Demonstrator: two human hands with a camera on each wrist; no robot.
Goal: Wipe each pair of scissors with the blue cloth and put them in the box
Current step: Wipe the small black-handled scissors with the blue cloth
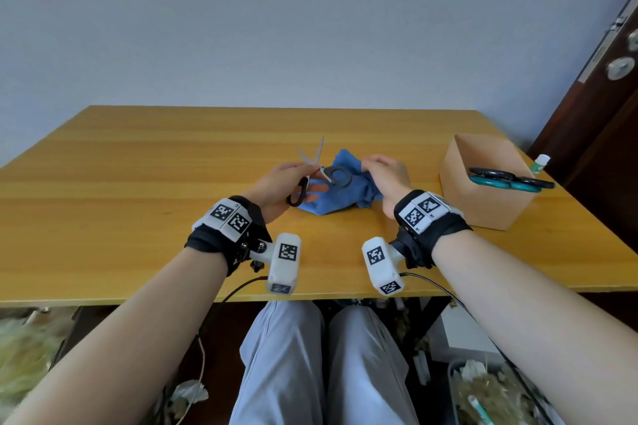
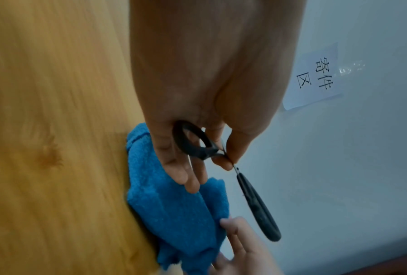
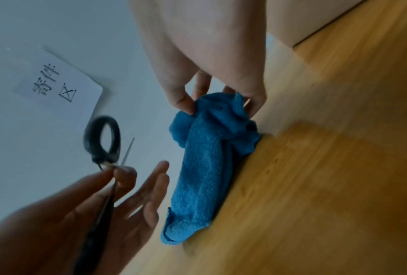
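Note:
My left hand (image 1: pixel 293 176) pinches black-handled scissors (image 1: pixel 340 176) near their pivot, between thumb and forefinger, with the blades spread open and pointing away from me; the black-handled scissors (image 2: pixel 192 141) hang over the blue cloth (image 1: pixel 340 195). The cloth lies crumpled on the wooden table (image 1: pixel 138 183). At its far end my right hand (image 1: pixel 379 171) pinches the blue cloth (image 3: pixel 211 148) with thumb and fingers. A cardboard box (image 1: pixel 483 197) stands at the right and holds teal-handled scissors (image 1: pixel 507 179).
A small white bottle with a green label (image 1: pixel 540 164) stands behind the box near the table's right edge. A dark door (image 1: pixel 607 97) is at the far right. A paper sign (image 2: pixel 315 76) hangs on the wall behind the table.

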